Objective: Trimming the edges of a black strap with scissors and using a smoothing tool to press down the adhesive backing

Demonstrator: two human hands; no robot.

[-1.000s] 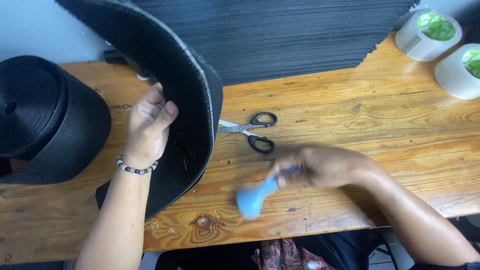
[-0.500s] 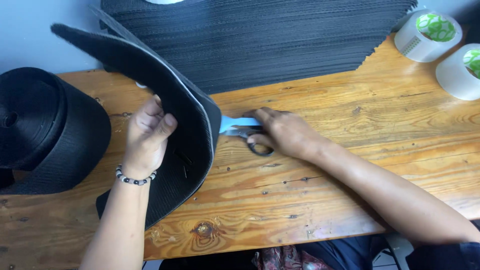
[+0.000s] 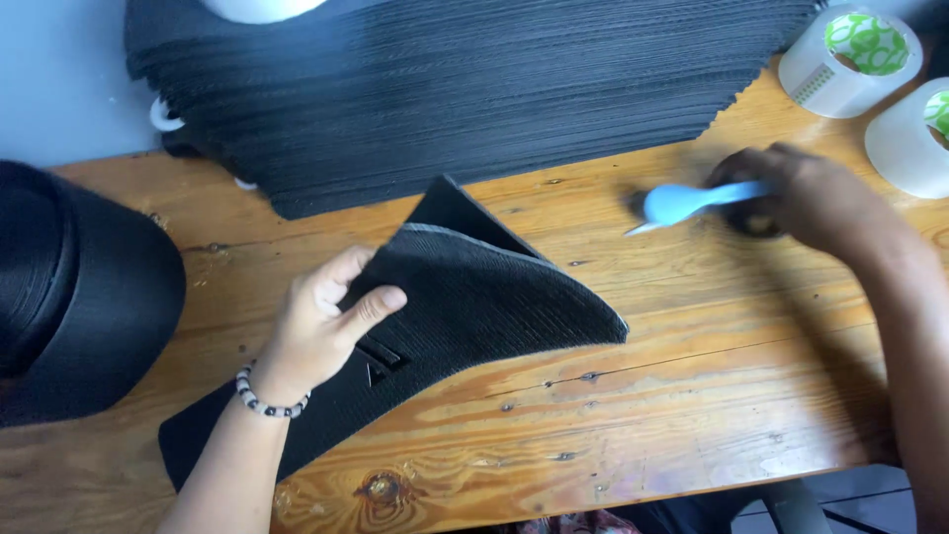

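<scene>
Since a moment ago the right hand (image 3: 806,193) has gripped the blue tool (image 3: 682,203), leaving the scissors, while the left hand (image 3: 321,326) now pinches the sheet (image 3: 474,307) folded lower over the bench (image 3: 692,396).

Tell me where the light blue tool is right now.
The light blue tool is in the right hand, above the upper right of the wooden table, near the two tape rolls.

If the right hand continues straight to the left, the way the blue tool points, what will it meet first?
Probably nothing soon: ahead of the right hand and its blue tool lies bare wooden table, passing between the black stack and the folded black sheet.
</scene>
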